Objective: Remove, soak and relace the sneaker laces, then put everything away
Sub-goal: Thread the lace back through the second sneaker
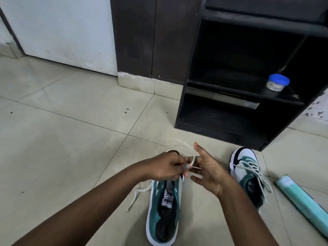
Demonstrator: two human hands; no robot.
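— Where's the lace (188, 153)?

— Looped over the near sneaker (164, 206) on the floor tiles: left hand (165, 167) pinches it, right hand (207, 169) is spread wide beside it.

— Progress?

— Lacing unfinished, though removing or relacing I can't tell. The far sneaker (246, 167) is laced.

— Count?

— Two sneakers, one jar (277, 82), one roll (301, 197).

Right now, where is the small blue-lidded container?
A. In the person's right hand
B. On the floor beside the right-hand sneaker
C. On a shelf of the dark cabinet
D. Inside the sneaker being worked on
C: the blue-lidded container sits on a shelf of the open dark cabinet, above the floor and apart from both sneakers.
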